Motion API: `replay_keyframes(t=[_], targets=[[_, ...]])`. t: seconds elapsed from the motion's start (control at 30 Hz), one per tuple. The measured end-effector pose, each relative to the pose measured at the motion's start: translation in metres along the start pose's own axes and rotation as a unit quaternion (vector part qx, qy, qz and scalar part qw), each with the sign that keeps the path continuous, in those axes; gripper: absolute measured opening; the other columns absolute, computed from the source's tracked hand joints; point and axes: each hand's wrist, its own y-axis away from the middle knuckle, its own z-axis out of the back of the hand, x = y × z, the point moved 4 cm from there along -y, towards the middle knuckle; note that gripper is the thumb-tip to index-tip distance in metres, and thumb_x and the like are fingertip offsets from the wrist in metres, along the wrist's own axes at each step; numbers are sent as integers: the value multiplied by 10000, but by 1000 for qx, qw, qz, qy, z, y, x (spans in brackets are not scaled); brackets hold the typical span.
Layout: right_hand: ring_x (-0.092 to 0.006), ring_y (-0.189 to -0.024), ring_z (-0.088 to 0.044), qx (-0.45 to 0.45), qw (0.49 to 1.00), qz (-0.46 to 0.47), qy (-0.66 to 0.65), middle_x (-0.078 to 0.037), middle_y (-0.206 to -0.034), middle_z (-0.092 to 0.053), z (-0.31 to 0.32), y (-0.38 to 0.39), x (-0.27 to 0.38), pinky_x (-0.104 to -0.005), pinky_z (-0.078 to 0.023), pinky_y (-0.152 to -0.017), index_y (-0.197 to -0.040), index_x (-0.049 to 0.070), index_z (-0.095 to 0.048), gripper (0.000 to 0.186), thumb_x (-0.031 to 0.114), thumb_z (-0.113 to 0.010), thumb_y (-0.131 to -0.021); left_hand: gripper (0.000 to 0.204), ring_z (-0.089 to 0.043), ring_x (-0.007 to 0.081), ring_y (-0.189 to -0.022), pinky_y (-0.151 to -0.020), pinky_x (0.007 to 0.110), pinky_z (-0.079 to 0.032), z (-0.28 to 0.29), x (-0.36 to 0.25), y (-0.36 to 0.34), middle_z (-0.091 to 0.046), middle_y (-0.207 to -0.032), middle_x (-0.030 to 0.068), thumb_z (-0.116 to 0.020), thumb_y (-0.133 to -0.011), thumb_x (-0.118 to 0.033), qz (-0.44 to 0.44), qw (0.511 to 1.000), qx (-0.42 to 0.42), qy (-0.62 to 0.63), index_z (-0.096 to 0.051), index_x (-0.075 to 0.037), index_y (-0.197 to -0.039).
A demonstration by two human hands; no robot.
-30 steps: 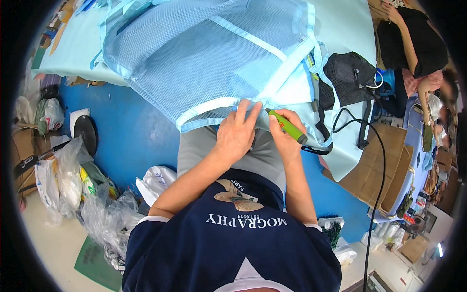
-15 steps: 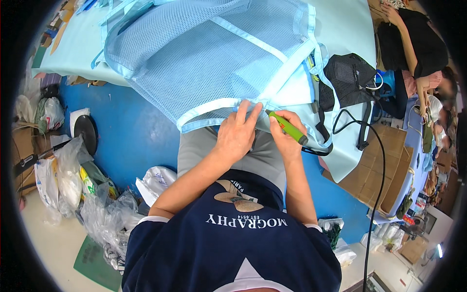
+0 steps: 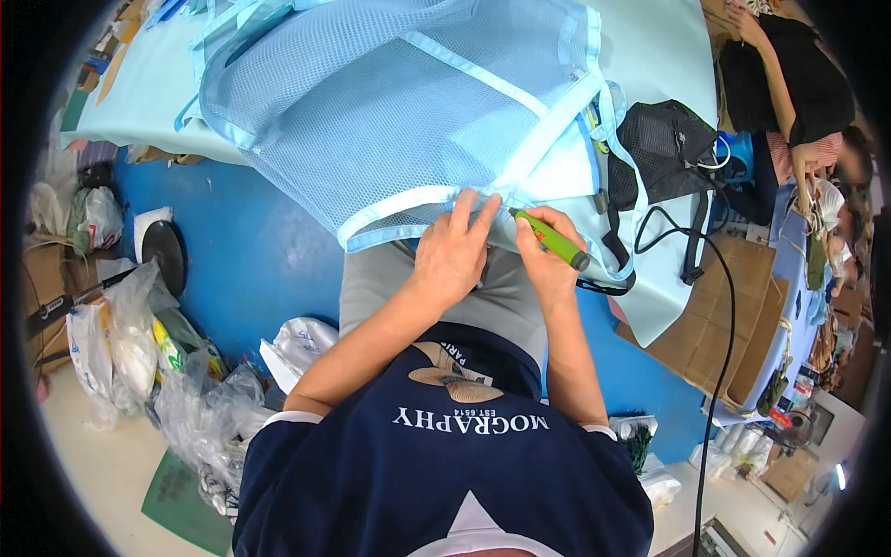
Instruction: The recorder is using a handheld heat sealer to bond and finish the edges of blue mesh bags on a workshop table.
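Observation:
A large light-blue mesh bag [image 3: 362, 121] with pale blue binding lies over the near edge of the table. My left hand [image 3: 453, 249] rests at its near edge, index and middle fingers stretched out and spread on the binding. The other fingers of that hand are partly hidden. Just to the right, my right hand [image 3: 549, 255] is closed around a green pen-shaped tool [image 3: 557, 243] with a dark end. Its dark tip points at the binding close to my left fingertips; whether it touches is too small to tell.
A black mesh pouch [image 3: 664, 153] with straps lies right of the bag on the pale cloth-covered table [image 3: 664, 46]. A black cable [image 3: 731, 343] hangs down the right side. Plastic bags [image 3: 209, 408] crowd the floor at left. At far right a person [image 3: 789, 84] stands near cardboard [image 3: 715, 316].
The green tool and my right hand have shifted very slightly, the tool's tip a little to the right. My left hand and the mesh bag stay in place.

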Motion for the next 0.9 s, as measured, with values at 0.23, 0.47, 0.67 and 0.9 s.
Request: replay_keyframes(t=[0.23, 0.47, 0.67, 0.9], targets=[[-230, -676, -618, -7, 999, 44, 15, -102, -758, -638, 0, -2, 6, -313, -501, -615, -807, 33, -619, 181, 29, -713, -651, 587, -571, 323, -833, -670, 411, -503, 1, -1, -1, -421, -1193, 127, -620, -728, -45, 4, 1000, 5, -2, -451, -117, -1286], [-228, -658, -618, -5, 999, 50, -11, -96, -747, -638, 0, -5, 2, -308, -501, -600, -797, 37, -620, 183, 24, -716, -641, 598, -553, 295, -700, -606, 408, -497, 1, -2, -3, -414, -1176, 140, -616, -683, -22, -30, 999, -29, -8, -453, -75, -1257], [-210, -663, -618, -5, 999, 28, -15, -102, -755, -639, 1, -1, -4, -299, -503, -611, -826, 28, -618, 187, 26, -712, -664, 591, -555, 302, -704, -617, 408, -498, 3, -1, -2, -412, -1189, 140, -617, -690, -28, -29, 999, -27, -4, -452, -73, -1256], [-171, -787, -622, -92, 987, -7, -128, -116, -889, -666, 18, -7, -2, -272, -492, -697, -1095, -10, -581, 339, 75, -690, -786, 502, -565, 237, -781, -624, 324, -492, 9, 2, 3, -440, -1217, 123, -642, -748, -46, 37, 988, 2, 147, -510, -108, -1228]])
